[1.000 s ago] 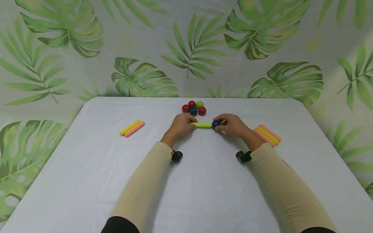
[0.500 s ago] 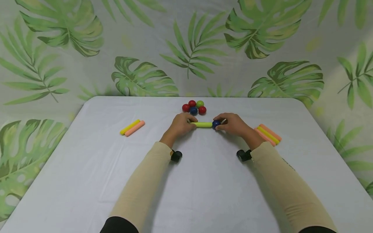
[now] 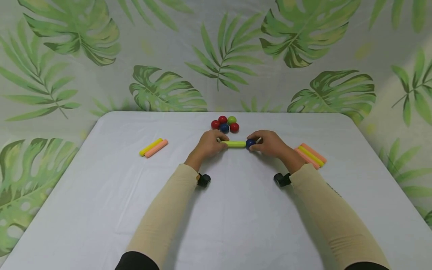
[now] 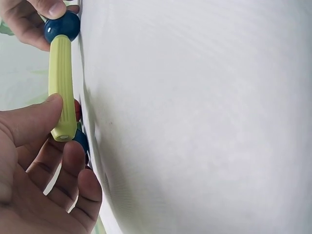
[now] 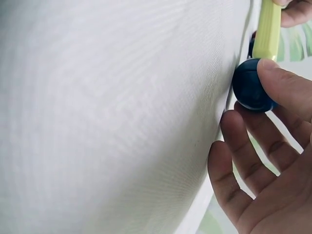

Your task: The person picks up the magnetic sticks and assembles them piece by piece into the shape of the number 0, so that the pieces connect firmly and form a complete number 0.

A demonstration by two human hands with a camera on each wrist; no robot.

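Note:
Between thumb and fingers, my left hand (image 3: 210, 144) pinches a light green rod (image 3: 236, 144) near its left end. The rod is ridged along its length, and its free end shows a small pale spot in the left wrist view. A dark blue ball (image 3: 250, 144) meets the rod's right end. My right hand (image 3: 268, 143) holds this ball between thumb and fingers, its other fingers loosely bent in the right wrist view. Rod and ball lie in line, touching, low over the white table (image 3: 233, 217). Whether they are joined firmly I cannot tell.
Behind the hands sits a cluster of several balls: red (image 3: 215, 124), blue (image 3: 224, 128) and green (image 3: 231, 120). A yellow rod (image 3: 150, 147) and an orange rod (image 3: 156, 149) lie at left. More orange and yellow rods (image 3: 311, 154) lie near my right forearm.

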